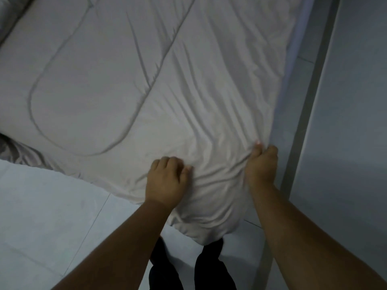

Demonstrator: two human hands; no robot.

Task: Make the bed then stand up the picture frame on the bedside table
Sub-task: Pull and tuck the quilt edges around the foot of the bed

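The pale quilted comforter point(117, 80) lies spread across the bed, its near corner drooping over the foot toward the tiled floor point(41, 216). The left hand point(165, 181) has its fingers curled into the fabric near that corner, gripping it, while the right hand point(261, 164) pinches a bunch of cloth at the right edge, creases fanning out from both. Rumpled grey bedding point(18, 149) shows at left. A wall point(356, 101) runs along the right.
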